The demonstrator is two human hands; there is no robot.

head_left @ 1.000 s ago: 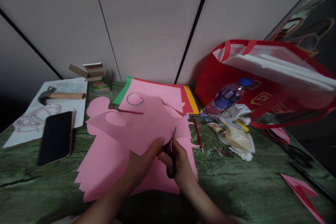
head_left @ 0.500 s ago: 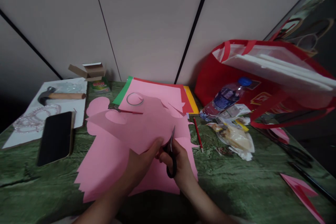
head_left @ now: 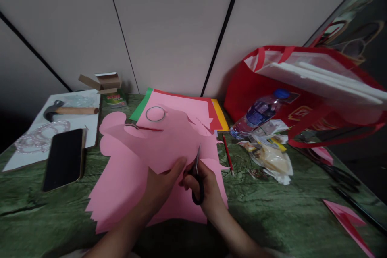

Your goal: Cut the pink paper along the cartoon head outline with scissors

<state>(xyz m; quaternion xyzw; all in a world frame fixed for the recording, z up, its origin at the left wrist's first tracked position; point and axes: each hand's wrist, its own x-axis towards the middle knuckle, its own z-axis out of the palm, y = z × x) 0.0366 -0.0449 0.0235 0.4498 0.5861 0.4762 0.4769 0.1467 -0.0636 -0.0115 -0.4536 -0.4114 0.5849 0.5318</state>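
Paper sheet (head_left: 163, 149), pink, is mid-frame, clamped in the left hand (head_left: 163, 182), thumb on top; right hand (head_left: 209, 185) has fingers closed around black-handled scissors (head_left: 198, 178) just below center. Looks like mid-cut; another snip would probably want the sheet steered round.

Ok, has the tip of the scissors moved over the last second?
Yes, slightly: the scissors have their tip farther left, away from the red pencil on the table.
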